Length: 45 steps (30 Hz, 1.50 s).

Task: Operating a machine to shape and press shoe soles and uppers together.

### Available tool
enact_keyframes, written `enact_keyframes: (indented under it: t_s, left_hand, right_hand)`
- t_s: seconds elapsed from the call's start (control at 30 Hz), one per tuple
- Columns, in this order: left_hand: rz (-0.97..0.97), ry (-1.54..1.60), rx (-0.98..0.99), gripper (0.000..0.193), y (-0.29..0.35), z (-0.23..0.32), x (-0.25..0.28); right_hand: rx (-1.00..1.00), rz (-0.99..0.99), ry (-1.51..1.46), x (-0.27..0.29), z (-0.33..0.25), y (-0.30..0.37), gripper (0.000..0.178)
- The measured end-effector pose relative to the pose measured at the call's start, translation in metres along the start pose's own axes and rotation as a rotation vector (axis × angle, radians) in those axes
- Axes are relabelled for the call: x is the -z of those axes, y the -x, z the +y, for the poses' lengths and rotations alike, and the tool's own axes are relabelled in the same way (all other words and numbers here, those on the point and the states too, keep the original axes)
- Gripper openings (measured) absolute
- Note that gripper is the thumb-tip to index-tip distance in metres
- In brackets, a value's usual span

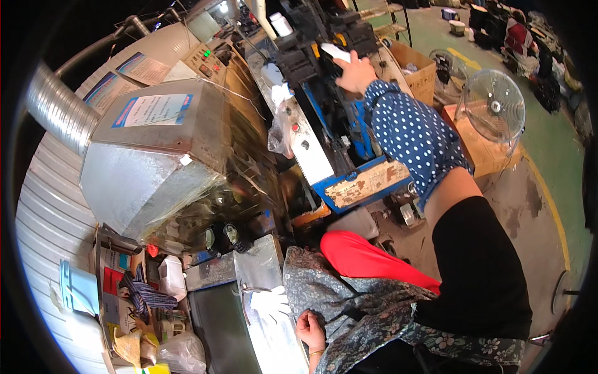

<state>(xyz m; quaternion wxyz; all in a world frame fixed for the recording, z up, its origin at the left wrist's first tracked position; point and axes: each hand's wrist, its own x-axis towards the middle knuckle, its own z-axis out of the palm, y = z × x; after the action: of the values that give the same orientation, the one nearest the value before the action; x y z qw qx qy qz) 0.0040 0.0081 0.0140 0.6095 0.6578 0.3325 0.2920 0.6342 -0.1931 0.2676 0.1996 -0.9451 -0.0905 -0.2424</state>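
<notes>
My right hand [357,73] reaches far forward to the dark clamp-like machine [305,53]. Its fingers close on the end of a white elongated piece [336,53] whose kind I cannot make out. A blue polka-dot sleeve cover is on that forearm. My left hand [311,330] is low by my flowered apron [380,311], fingers curled in; whatever they may hold is hidden. Just left of it, white gloves [271,303] lie on a bright metal surface [280,346]. A white bottle [281,25] stands on top of the machine.
To the left is a large metal hood [156,137] with a silver duct [59,109]. A shelf at lower left holds a white jug [172,278] and a plastic bag [184,354]. A fan [495,106] and cardboard boxes [418,75] stand right of the machine.
</notes>
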Motion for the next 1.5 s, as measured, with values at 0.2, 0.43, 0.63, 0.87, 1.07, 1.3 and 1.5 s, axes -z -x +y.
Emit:
enact_keyframes:
  t_s: [0.2, 0.43, 0.63, 0.87, 1.07, 1.3, 1.5]
  left_hand:
    - [0.022, -0.124, -0.008, 0.014, -0.006, -0.006, -0.002]
    - [0.045, -0.18, -0.028, 0.013, -0.013, -0.002, -0.007]
    - [0.038, -0.251, -0.103, 0.014, -0.012, 0.003, -0.013]
    - [0.027, -0.176, -0.06, 0.014, -0.01, 0.003, -0.007]
    - [0.007, -0.179, -0.041, 0.012, -0.01, 0.0, -0.004]
    - [0.071, -0.164, 0.05, 0.021, -0.006, 0.004, -0.01]
    - [0.129, -0.288, 0.001, 0.023, -0.005, 0.014, -0.016]
  right_hand:
    - [-0.019, 0.037, 0.006, 0.001, -0.006, -0.013, 0.055]
    - [-0.042, -0.007, 0.12, 0.012, -0.021, -0.027, 0.061]
    - [-0.061, -0.054, 0.104, 0.012, -0.012, -0.024, 0.062]
    - [-0.032, -0.073, 0.09, 0.024, -0.016, -0.022, 0.064]
    - [-0.047, -0.095, 0.076, 0.029, -0.02, -0.018, 0.063]
    - [-0.033, -0.111, 0.093, 0.033, -0.024, -0.016, 0.064]
    - [-0.017, -0.128, 0.072, 0.063, -0.027, -0.029, 0.055]
